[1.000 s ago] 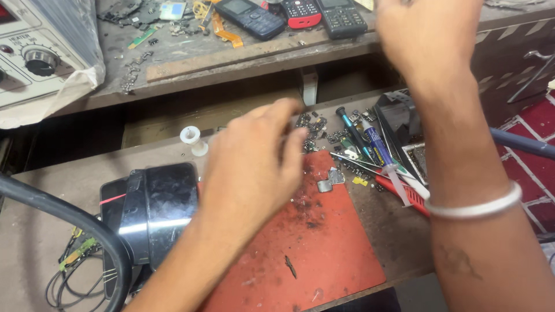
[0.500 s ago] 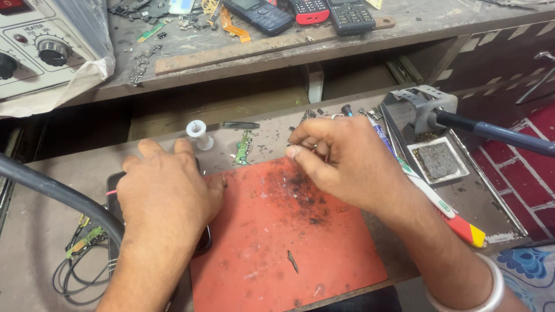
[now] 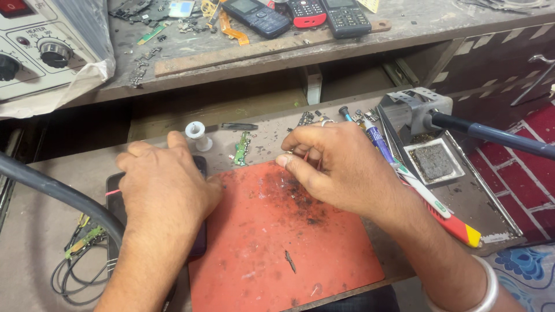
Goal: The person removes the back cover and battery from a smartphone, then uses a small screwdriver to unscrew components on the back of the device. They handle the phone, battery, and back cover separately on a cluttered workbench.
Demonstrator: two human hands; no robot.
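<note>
Barely shifted, left hand [image 3: 165, 185] hides the dark phone [image 3: 199, 242]; right hand [image 3: 341, 170] fingers pinch something (indistinct)

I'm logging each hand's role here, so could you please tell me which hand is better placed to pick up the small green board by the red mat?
Probably the right hand: its fingertips sit just beside the green board, while the left hand lies flat on the dark phone.

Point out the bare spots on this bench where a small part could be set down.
The near half of the red mat is bare except one small dark scrap. Grey bench between the coiled wires and the thick black hose is open. Crowded: the strip behind the right hand, amid tools and the small green board.
</note>
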